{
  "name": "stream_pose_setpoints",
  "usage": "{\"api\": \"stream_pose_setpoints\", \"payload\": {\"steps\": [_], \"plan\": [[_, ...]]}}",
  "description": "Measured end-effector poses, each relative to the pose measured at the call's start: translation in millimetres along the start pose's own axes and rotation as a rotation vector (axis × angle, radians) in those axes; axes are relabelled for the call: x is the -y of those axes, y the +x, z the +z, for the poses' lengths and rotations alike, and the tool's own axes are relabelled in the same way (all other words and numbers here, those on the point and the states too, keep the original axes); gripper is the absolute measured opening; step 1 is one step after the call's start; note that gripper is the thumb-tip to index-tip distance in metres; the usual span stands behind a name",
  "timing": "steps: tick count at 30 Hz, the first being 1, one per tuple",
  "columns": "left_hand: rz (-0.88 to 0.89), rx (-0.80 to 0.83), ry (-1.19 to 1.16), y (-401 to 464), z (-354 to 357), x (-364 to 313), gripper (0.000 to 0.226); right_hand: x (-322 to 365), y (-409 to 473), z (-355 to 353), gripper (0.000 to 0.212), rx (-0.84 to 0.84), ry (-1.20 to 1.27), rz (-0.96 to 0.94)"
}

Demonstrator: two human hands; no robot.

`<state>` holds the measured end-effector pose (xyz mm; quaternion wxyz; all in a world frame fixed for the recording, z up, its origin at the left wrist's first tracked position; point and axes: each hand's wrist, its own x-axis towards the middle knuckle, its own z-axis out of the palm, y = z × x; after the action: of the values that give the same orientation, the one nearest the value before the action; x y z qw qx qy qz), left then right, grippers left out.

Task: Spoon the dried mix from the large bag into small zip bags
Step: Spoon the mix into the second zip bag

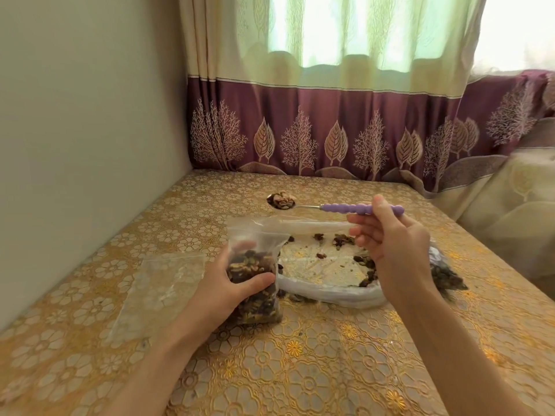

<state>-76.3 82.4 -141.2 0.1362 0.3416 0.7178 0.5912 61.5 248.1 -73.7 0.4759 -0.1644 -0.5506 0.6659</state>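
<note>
My left hand grips a small clear zip bag, standing upright on the table and more than half full of dried nuts and fruit; its mouth is open at the top. My right hand pinches the purple beaded handle of a metal spoon. The spoon bowl, heaped with dried mix, hovers level above and slightly behind the small bag's mouth. The large bag lies open and flat between my hands, with scattered mix inside and a darker heap at its right side, partly hidden by my right wrist.
Empty small zip bags lie flat on the table left of my left arm. The table has a gold floral cloth. A wall runs along the left, and a purple patterned curtain hangs behind the table's far edge.
</note>
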Motion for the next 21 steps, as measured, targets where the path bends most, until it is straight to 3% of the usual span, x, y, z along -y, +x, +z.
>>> {"api": "stream_pose_setpoints", "payload": {"steps": [4,11,15,21], "plan": [[-0.018,0.003,-0.013,0,-1,2,0.065,8,-8,6,0.036,0.131,0.003,-0.04],[-0.031,-0.017,-0.1,0,1,4,0.06,2,-11,8,0.019,0.256,-0.076,-0.106],[0.0,-0.014,-0.109,-1,2,3,0.054,-2,-8,4,0.019,0.261,-0.062,-0.101],[-0.031,-0.051,-0.126,-1,2,5,0.064,-6,-1,-1,0.023,0.157,0.072,-0.055]]}}
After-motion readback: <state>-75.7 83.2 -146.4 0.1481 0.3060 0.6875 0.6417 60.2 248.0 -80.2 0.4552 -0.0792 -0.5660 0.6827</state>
